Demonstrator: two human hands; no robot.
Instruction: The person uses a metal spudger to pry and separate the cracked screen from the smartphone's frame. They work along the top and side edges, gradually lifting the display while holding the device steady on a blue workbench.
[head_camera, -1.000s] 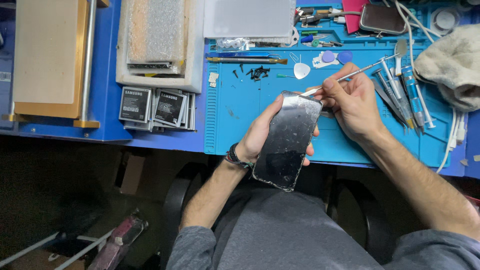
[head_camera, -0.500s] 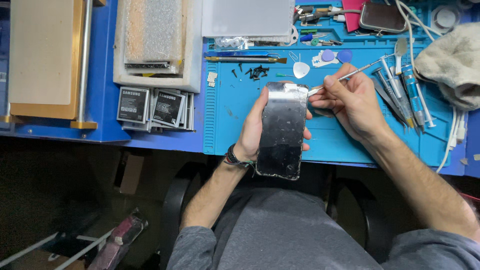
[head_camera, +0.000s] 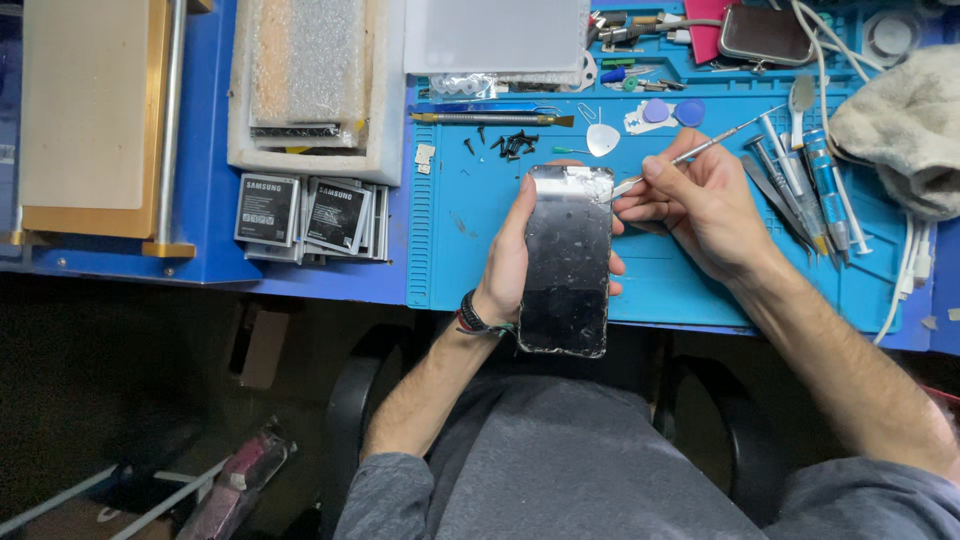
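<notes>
Blue silicone mat covers the right part of the surface, and over its near edge the left hand holds a phone upright, screen side up, thumb along one long side and fingertips curled round the other. The glass is dark and cracked, with a pale strip at its top end. The right hand pinches a thin metal pry tool between thumb and fingers — its tip meets the phone's top right corner. Beyond the phone, toward the mat's far edge, lie a scatter of small black screws, a white triangular pick and a long flat tool. A row of screwdrivers lies by the right hand, with a grey cloth at the surface's right edge. Flat batteries are stacked left of the mat — near the surface's front edge.
</notes>
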